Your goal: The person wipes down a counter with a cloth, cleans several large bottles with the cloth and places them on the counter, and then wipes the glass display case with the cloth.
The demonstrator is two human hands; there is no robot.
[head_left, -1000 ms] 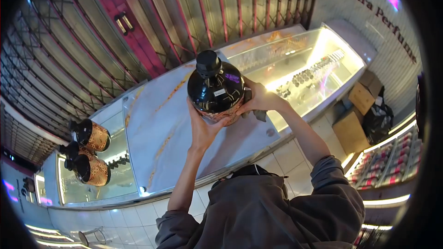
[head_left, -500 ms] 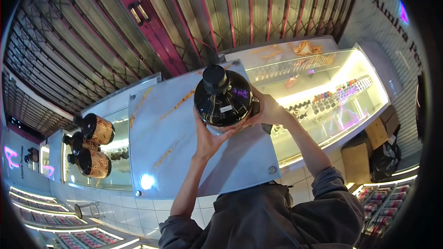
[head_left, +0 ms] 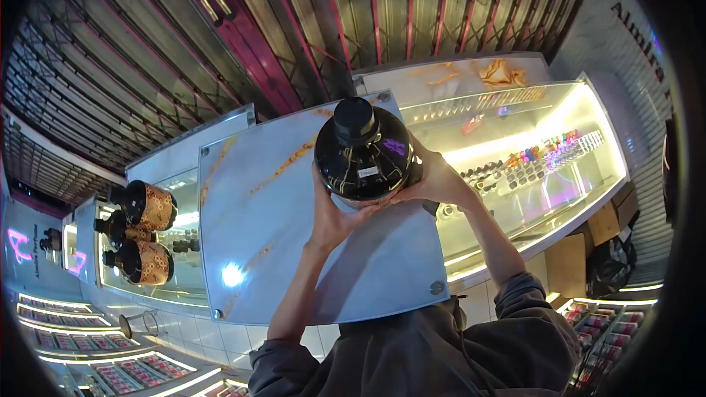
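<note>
A large dark glossy bottle with a black screw cap and a small white label stands upright between my two hands, over the marble-patterned tabletop. My left hand wraps its lower left side, thumb toward the front. On the opposite side my right hand grips it low, near what looks like a handle. Both thumbs come close together at the front of the base. Whether the base touches the table is hidden by my hands.
Several dark bottles with patterned gold bands stand on the left glass counter. To the right a lit glass display case holds rows of small bottles. A folding metal shutter closes the far side. Cardboard boxes sit at lower right.
The view has shifted slightly, so the bottle and hands sit a little further right. My hold on the bottle looks the same.
</note>
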